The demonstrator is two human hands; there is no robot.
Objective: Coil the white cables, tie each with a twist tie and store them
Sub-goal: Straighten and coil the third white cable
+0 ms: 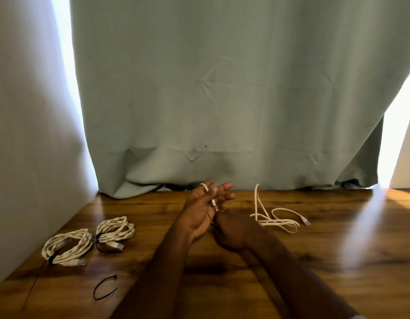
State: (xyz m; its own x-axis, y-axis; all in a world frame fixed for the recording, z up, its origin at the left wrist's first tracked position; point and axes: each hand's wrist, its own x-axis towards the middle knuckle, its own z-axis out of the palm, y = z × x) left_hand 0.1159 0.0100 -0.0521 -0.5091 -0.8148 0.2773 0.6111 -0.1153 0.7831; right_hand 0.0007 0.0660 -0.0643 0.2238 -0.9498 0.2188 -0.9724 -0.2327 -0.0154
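While two cables lie finished, the third is only begun.

Item, left hand point(200, 212): raised palm-up, fingers spread, one end of the loose cable point(276, 218) looped over a fingertip and its plug lying across the fingers; it is grasping the cable lightly.

Item, right hand point(231, 231): just beside the left, back to the camera, curled; whether it pinches the cable cannot be told.

Item, loose cable: most of it sprawls on the desk point(337, 261) to the right of both hands, one loop standing upright, far plug at its right end.

Item, far coil point(115, 232) and near coil point(67, 247): left of the hands, side by side, each bound with a dark tie.

Item, spare twist tie point(105, 287): near left of the left forearm, bent open.

Step judged in hand: starting the wraps round the left hand. Next move likely calls for the right hand to feed slack in even turns, then fetch the spare tie.

Room: open desk right of and nearer than the hands; curtain point(222, 100) hem close beyond the fingertips; wall point(27, 134) edging the coils' side. No storage container is visible.
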